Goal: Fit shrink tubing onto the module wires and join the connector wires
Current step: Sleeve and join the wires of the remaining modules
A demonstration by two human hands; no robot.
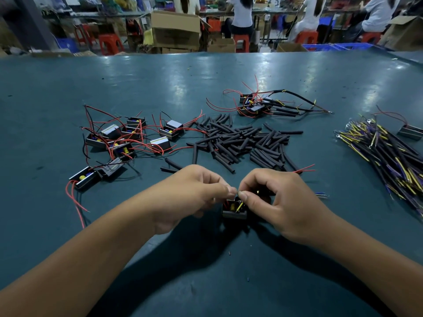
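Fingers: the left hand (194, 191) and right hand (277, 197) meet thumb-tip to thumb-tip at lower centre of the frame, each curled and pinching something very small between thumb and forefinger. It is probably bare wire ends being twisted together, though the strands themselves are too fine to make out.

Work piece: one small black box-shaped module with a yellow component and a yellow lead (234, 208), directly below the pinch and partly under the right hand. Whether it rests on the dark teal counter (137, 76) or is propped by the lower fingers cannot be told. Kept close, likely so the short leads reach.

Stock, centre: loose heap of short black shrink-tubing pieces (242, 140), just beyond the hands, within easy reach.

Stock, left of centre: cluster of black modules with red and black wires (123, 140), apparently awaiting work.

Stock, right edge: bundle of black-sleeved connector wires with yellow and purple ends (389, 154), laid roughly parallel for picking.

Output, upper right of centre: small group of modules with black sleeved leads attached (258, 106), set apart, seemingly finished.

Background, top of frame: cardboard boxes, red stools, seated people.
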